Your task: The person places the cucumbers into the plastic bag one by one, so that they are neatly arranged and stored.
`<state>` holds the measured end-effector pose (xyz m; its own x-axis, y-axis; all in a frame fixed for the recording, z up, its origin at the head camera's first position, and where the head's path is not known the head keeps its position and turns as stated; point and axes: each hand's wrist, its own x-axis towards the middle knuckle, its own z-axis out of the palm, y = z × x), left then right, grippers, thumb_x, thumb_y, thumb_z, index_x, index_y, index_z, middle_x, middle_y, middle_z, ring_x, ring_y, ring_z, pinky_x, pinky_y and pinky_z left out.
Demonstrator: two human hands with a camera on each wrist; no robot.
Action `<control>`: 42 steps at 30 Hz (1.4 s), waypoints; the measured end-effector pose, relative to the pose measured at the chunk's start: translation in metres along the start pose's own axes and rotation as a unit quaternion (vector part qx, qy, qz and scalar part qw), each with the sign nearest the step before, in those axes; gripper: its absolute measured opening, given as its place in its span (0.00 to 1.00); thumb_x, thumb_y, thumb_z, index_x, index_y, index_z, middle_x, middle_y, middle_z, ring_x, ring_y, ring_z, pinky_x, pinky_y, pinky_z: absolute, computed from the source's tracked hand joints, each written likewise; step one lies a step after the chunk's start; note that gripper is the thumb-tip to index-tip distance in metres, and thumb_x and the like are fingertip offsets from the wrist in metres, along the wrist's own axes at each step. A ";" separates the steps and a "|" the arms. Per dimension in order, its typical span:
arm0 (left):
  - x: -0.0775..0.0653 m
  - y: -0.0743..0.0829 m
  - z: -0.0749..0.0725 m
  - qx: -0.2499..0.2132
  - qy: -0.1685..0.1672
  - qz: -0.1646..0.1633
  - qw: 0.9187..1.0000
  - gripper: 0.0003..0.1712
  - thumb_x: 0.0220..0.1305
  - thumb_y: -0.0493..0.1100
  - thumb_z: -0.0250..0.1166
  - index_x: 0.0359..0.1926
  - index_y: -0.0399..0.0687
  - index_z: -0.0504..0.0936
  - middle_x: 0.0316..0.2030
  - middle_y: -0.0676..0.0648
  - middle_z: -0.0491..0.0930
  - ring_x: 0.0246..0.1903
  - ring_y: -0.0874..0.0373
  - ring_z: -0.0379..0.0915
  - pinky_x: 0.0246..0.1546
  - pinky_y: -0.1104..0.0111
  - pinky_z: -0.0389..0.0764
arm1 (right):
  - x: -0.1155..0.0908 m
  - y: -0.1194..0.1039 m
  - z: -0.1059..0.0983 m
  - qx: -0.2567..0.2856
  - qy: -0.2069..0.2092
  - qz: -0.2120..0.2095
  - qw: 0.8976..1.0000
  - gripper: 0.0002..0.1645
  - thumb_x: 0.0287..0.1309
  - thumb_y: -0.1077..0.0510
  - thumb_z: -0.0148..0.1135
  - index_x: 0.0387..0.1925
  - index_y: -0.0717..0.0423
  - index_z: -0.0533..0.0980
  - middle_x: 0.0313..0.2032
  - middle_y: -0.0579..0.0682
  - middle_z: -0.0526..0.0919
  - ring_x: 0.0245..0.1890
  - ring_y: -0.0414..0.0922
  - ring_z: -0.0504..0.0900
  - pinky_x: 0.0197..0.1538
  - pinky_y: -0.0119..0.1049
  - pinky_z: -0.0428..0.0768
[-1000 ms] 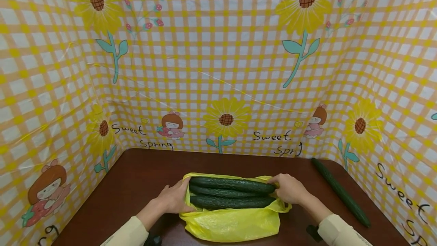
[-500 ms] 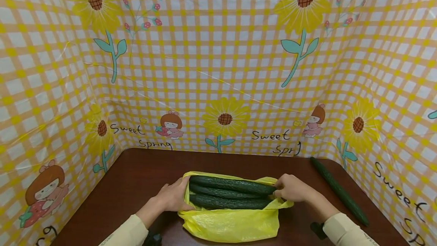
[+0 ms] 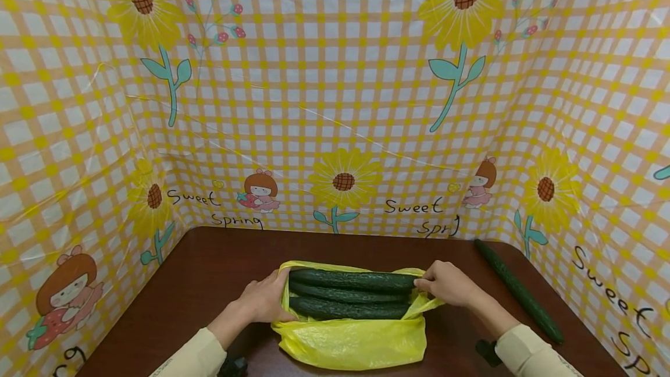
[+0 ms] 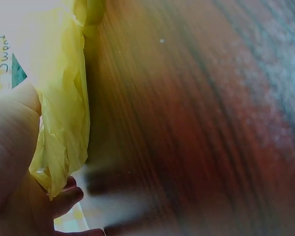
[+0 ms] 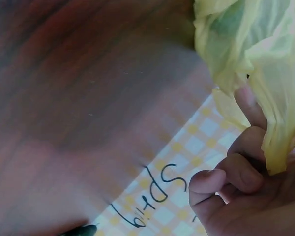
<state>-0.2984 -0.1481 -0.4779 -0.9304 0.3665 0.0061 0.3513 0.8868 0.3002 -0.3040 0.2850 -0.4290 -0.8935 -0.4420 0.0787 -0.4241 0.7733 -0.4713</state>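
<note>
In the head view a yellow plastic bag lies on its side on the table, mouth spread wide. Inside, several dark green cucumbers lie side by side. My left hand grips the bag's left end; the left wrist view has the bag's plastic between thumb and fingers. At the opposite end my right hand pinches the bag's rim, fingertips right at the end of the top cucumber. In the right wrist view its fingers curl around hanging yellow plastic.
Another cucumber lies slanted along the table's right side. Dark brown tabletop surrounds the bag. Behind and on both sides rise walls of yellow checked cloth. Dark devices sit under the wrists.
My right hand has lifted slightly and moved back over the top cucumber's end, drawing the bag's right rim up and inward. The left hand keeps its place.
</note>
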 end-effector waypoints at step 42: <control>-0.001 0.000 0.001 -0.018 -0.009 -0.011 1.000 0.67 0.45 0.69 0.78 0.77 0.47 0.54 0.69 0.37 0.68 0.65 0.40 0.70 0.58 0.35 0.69 | -0.023 -0.016 -0.016 -0.007 0.075 0.034 0.997 0.05 0.64 0.56 0.67 0.36 0.50 0.87 0.34 0.45 0.78 0.30 0.40 0.73 0.30 0.34 0.72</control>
<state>-0.2968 -0.1479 -0.4791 -0.9359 0.3517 -0.0186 0.3259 0.8847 0.3333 -0.2786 0.2900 -0.4087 -0.9318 -0.3163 0.1783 -0.3631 0.8060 -0.4675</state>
